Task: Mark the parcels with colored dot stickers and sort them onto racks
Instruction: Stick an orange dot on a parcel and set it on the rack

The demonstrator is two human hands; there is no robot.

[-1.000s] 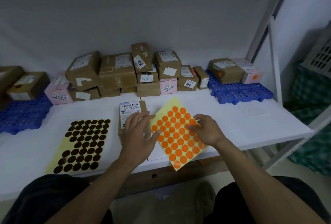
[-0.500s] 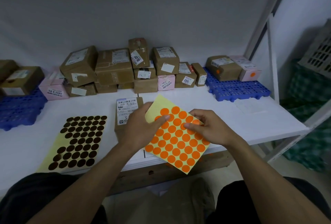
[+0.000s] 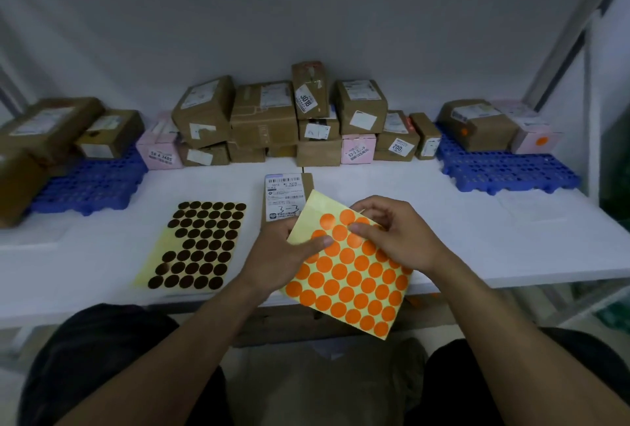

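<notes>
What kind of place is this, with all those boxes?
Probably a parcel sorting room: labelled cardboard parcels stacked on a white shelf, blue racks holding marked ones, and sheets of dot stickers.

Left hand (image 3: 284, 256) holds the orange dot sheet (image 3: 347, 275) by its left edge while the right hand (image 3: 395, 234) pinches at its upper dots, above a labelled brown parcel (image 3: 285, 195) on the white table (image 3: 102, 248)

On my feed the parcel (image 3: 288, 191) has its lower half hidden behind the orange sticker sheet (image 3: 347, 280) and the left hand (image 3: 278, 256), and the label print is too tiny to read. That hand's fingers vanish behind the sheet. Can't tell if the right hand (image 3: 397, 238) has a dot lifted. The brown boxes (image 3: 17, 187) at the left edge are cut off.
</notes>
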